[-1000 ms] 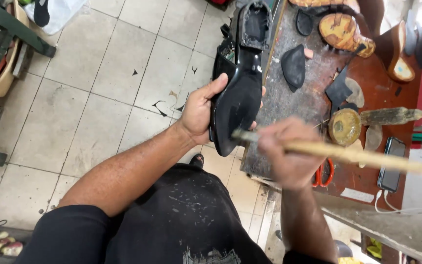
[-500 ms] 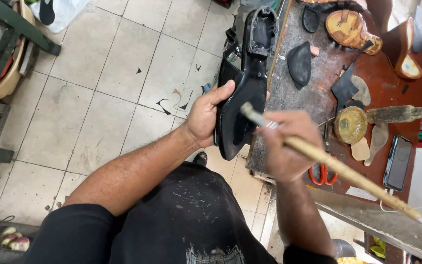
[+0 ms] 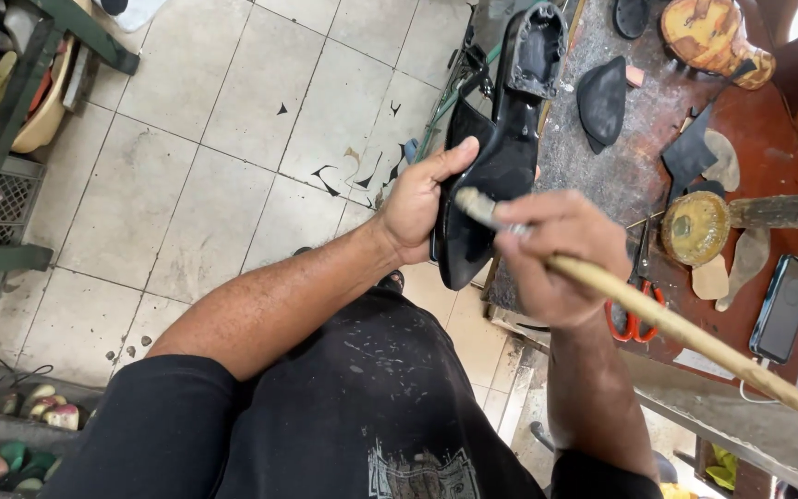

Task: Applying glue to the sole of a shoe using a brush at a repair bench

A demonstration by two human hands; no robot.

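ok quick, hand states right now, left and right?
Left hand: closed around the black shoe, sole side facing up.
Right hand: closed on a long-handled brush, its tip at the sole.

Evenly and brightly lit by soft daylight, without hard shadows. Mild sheen along the black shoe sole (image 3: 501,176) and on the phone screen (image 3: 784,308). Sharp across the tiled floor (image 3: 187,176) and workbench (image 3: 621,176). Slight wide-angle bending at the edges; long brush handle (image 3: 695,337) softened toward the lower right corner.
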